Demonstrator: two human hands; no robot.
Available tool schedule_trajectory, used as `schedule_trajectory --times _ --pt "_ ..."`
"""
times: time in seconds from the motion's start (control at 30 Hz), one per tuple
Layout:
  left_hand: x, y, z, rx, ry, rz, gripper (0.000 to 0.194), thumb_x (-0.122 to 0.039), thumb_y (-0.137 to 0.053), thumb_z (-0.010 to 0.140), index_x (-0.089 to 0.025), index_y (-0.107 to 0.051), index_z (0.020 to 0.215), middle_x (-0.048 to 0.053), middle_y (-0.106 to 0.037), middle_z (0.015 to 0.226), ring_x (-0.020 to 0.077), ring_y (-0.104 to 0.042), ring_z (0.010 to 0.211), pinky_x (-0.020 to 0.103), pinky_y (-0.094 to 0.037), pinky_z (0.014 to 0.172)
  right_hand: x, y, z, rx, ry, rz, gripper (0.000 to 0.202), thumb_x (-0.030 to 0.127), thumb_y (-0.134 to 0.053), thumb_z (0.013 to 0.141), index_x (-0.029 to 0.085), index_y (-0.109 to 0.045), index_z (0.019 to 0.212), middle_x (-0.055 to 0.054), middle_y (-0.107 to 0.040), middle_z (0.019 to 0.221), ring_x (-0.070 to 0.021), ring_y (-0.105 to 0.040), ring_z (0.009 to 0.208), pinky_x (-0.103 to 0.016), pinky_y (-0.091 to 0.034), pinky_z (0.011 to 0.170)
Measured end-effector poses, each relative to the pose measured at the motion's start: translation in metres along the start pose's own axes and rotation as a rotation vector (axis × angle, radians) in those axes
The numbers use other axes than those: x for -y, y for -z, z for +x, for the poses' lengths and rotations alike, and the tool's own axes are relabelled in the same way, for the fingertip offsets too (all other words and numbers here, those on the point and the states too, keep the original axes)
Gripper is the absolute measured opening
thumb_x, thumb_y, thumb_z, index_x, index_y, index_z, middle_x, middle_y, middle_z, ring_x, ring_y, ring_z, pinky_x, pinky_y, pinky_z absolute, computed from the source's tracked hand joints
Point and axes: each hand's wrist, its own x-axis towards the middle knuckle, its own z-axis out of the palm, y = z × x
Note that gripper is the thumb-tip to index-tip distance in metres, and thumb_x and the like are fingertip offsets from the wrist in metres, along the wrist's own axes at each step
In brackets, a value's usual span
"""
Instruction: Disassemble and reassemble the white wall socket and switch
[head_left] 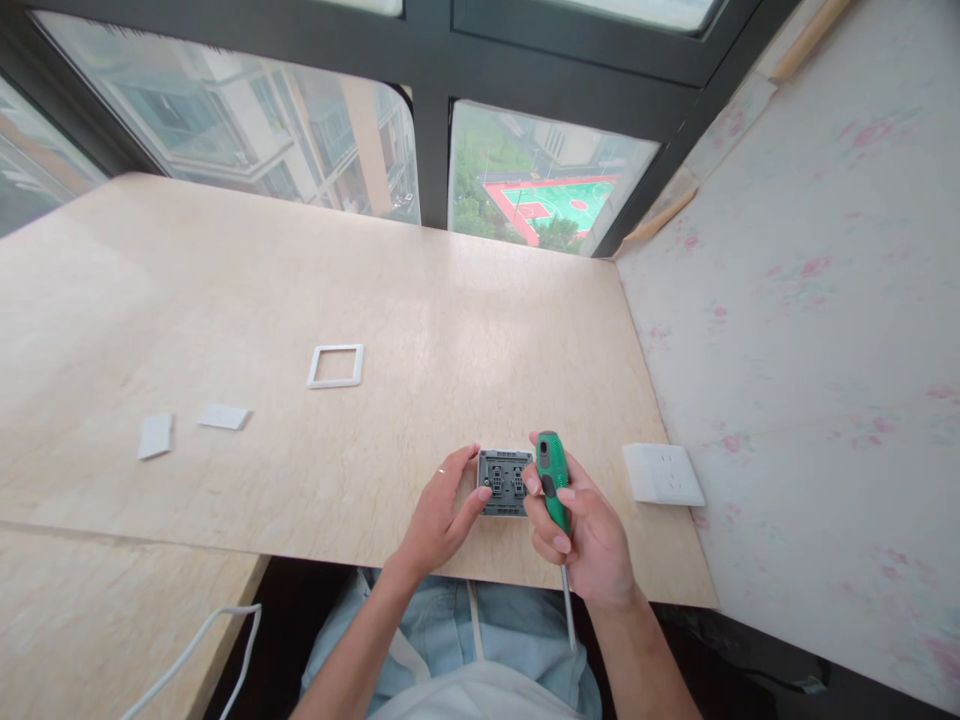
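A grey wall switch module (504, 497) lies near the front edge of the counter, its inner side with two small mechanisms facing up. My left hand (444, 512) grips its left side, thumb on the front face and fingers at the far edge. In my right hand (589, 535) is a screwdriver (553, 475) with a green and black handle. Its handle points up and away, while the metal shaft runs down toward my lap. The right fingers hide the module's right edge, so I cannot tell whether they touch it.
On the counter (465, 330) lie a white rectangular frame (337, 384) and two white switch covers, a left one (155, 437) and a right one (223, 417). A white socket (664, 474) sits by the papered wall on the right. A white cable (199, 637) hangs at lower left.
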Motion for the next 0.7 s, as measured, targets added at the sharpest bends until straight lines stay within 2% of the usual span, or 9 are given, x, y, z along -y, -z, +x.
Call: schedule_trajectory --times 0.17,0.37,0.7 --pt "0.001 0.000 0.000 0.000 -0.002 -0.013 0.050 -0.040 -0.049 0.101 -0.024 -0.038 0.147 0.014 -0.050 0.148 0.0264 -0.049 0.137 0.048 -0.040 0.115 -0.004 0.003 -0.005 0.018 0.012 0.022 0.024 0.027 -0.056 0.088 0.025 -0.058 0.112 0.002 -0.057 0.087 -0.0008 -0.023 0.039 -0.012 -0.016 0.032" --pt "0.002 -0.001 0.000 -0.008 0.001 -0.021 0.050 -0.040 -0.050 0.101 -0.024 -0.039 0.146 0.015 -0.051 0.147 0.0273 -0.051 0.135 0.051 -0.041 0.114 -0.005 0.004 -0.013 0.011 0.012 0.043 0.038 0.028 -0.057 0.087 0.027 -0.055 0.125 0.002 -0.057 0.087 -0.0013 -0.022 0.040 -0.013 -0.015 0.032" --pt "0.000 -0.002 0.002 -0.018 0.002 -0.037 0.048 -0.040 -0.050 0.101 -0.023 -0.040 0.144 0.015 -0.051 0.146 0.0260 -0.052 0.134 0.050 -0.042 0.113 -0.005 0.007 -0.021 -0.002 0.022 0.064 0.039 0.029 -0.056 0.087 0.029 -0.057 0.126 0.002 -0.056 0.086 -0.0021 -0.023 0.040 -0.014 -0.015 0.032"
